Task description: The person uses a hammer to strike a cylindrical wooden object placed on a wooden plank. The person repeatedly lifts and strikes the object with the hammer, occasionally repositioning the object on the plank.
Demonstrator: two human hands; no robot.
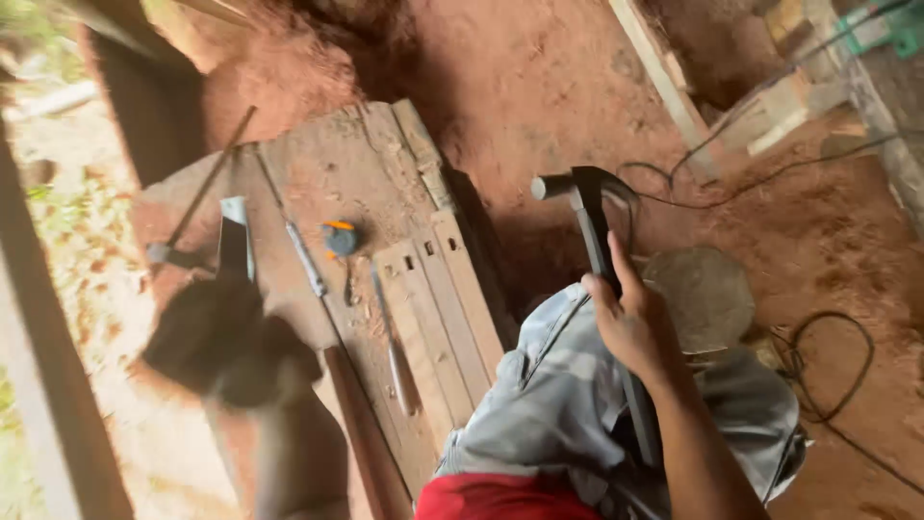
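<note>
My right hand (pixel 630 323) grips the dark handle of a claw hammer (pixel 582 188), whose head is raised above my knee in grey jeans (pixel 563 385). My left hand (pixel 226 337) is a dark motion blur over the left end of a worn wooden board (pixel 327 173). A flat grey tool (pixel 234 236) sticks out just beyond its fingers; the blur hides whether the hand holds it. To the right of that hand lie narrow wooden slats with small square holes (pixel 443 289).
On the board lie a grey and orange tape measure (pixel 340 238), a thin metal rod (pixel 300 255), a slim metal tool (pixel 395 351) and a long-handled tool (pixel 202 193). Black cables (pixel 828 385) and a round stone slab (pixel 707 294) rest on red soil. A timber post (pixel 48 385) stands left.
</note>
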